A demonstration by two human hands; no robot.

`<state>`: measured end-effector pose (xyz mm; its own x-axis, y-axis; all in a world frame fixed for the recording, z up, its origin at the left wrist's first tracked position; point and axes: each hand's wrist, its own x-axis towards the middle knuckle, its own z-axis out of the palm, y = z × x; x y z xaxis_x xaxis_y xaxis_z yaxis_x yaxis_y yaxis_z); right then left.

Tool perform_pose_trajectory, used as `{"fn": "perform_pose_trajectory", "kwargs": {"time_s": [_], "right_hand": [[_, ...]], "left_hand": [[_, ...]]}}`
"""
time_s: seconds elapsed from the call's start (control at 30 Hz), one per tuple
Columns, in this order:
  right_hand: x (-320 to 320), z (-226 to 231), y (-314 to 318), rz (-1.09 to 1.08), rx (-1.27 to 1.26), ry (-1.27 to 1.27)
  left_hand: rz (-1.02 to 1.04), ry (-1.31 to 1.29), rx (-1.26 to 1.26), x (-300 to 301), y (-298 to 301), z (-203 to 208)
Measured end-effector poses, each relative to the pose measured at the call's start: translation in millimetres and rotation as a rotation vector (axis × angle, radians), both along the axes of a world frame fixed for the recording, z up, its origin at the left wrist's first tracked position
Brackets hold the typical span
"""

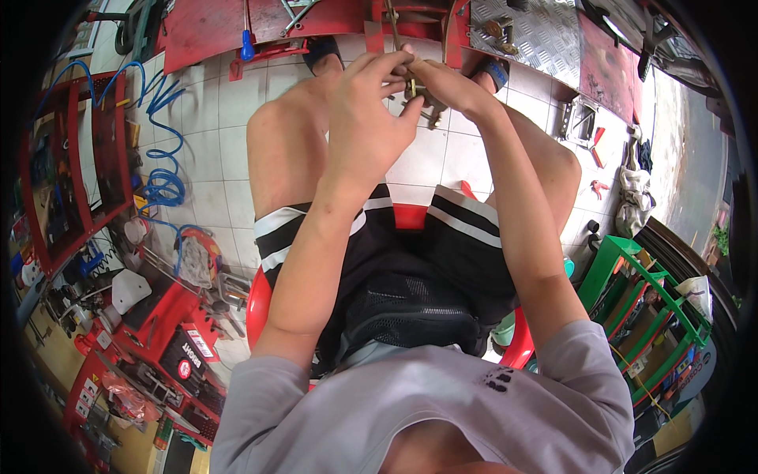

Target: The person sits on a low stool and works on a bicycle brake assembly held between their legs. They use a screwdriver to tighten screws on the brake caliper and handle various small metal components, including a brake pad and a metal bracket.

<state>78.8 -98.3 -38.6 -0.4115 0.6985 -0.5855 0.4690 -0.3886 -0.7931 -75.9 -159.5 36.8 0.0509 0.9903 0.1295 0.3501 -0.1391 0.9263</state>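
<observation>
Both hands meet out in front of me, between my knees, around a small metal part [433, 118] with a brass-coloured piece and a bolt-like end. My left hand [365, 110] has its fingers curled at the part's upper left, with the thumb against it. From the right, my right hand [444, 83] closes on the same part, its fingertips touching those of the left. A thin brownish rod [392, 22] rises beyond the fingertips; whether it joins the part I cannot tell. My fingers hide much of the part.
Ahead is a red workbench [201, 35] with a blue-handled screwdriver [247, 46]. A patterned metal plate [545, 47] lies at the far right. A coiled blue hose [164, 186] hangs at left. Orange-handled pliers [598, 188] are on the tiled floor, near a green rack [612, 276].
</observation>
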Motion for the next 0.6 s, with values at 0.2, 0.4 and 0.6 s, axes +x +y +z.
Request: {"fn": "perform_pose_trajectory", "kwargs": {"time_s": [0.2, 0.4, 0.6], "right_hand": [[29, 19, -3, 0.34, 0.259, -0.589], [57, 31, -4, 0.311, 0.139, -0.385], [58, 33, -5, 0.265, 0.17, -0.178]], "left_hand": [[-0.028, -0.012, -0.106, 3, 1, -5], [-0.043, 0.012, -0.134, -1, 0, -7], [-0.067, 0.001, -0.16, -2, 0, -8]]}}
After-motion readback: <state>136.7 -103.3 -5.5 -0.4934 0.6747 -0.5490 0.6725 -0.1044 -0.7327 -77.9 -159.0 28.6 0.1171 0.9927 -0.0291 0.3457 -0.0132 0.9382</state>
